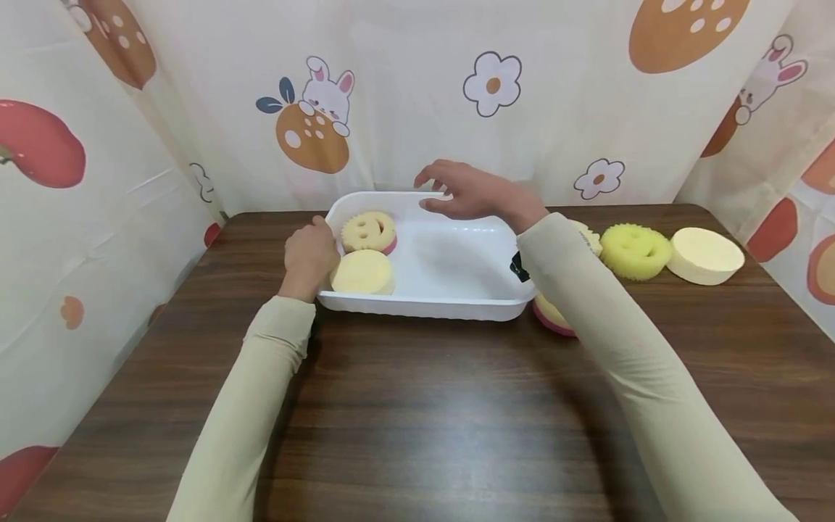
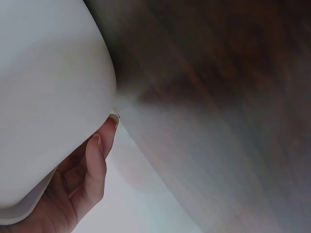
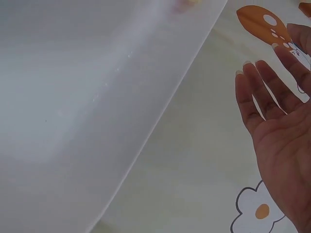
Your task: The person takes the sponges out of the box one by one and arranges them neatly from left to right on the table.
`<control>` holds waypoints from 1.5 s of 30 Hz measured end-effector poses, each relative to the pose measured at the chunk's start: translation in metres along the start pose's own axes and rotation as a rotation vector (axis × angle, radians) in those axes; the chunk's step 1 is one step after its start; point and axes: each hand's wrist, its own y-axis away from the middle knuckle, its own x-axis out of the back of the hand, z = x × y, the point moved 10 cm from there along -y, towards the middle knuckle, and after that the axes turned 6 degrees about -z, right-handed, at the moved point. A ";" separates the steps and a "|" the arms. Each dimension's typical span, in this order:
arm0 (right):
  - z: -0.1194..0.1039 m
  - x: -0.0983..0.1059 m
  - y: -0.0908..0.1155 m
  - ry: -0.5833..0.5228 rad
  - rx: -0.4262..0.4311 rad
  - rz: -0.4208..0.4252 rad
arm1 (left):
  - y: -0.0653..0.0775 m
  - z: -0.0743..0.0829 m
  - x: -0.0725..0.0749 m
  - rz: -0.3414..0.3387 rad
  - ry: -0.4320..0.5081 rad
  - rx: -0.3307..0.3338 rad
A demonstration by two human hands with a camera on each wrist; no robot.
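Grips white rectangular tray with left hand, probably steadying it below right hand, held loose-fingered and empty.

This is a small nook closed in by printed cloth, homely in look, though whether it lies in a home or in some other building cannot be told. A pale curtain hangs behind the surface and along its left and right sides, printed with rabbits, white flowers and orange and red fruit, a pattern suited to a child's room or a kitchen. The surface has a dark wood grain and its far edge stands close to the cloth. The white tray and round sponges, some with smiling faces, are ordinary household goods.
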 end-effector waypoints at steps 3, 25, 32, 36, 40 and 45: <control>0.001 -0.004 -0.004 -0.005 0.003 0.002 | 0.000 0.001 0.001 0.005 0.000 -0.001; 0.006 -0.032 -0.019 0.010 -0.014 -0.004 | 0.001 0.005 0.003 0.012 0.015 0.005; 0.010 -0.037 -0.022 0.011 -0.033 -0.001 | 0.000 0.005 0.006 0.029 0.010 -0.005; 0.006 -0.041 -0.024 0.043 -0.022 -0.003 | 0.002 0.003 0.004 0.023 0.006 -0.002; 0.002 -0.048 -0.028 0.078 -0.011 -0.021 | 0.003 0.003 0.002 0.012 -0.004 -0.003; -0.003 -0.054 -0.033 0.130 -0.008 -0.038 | 0.004 0.002 0.001 0.017 -0.009 -0.002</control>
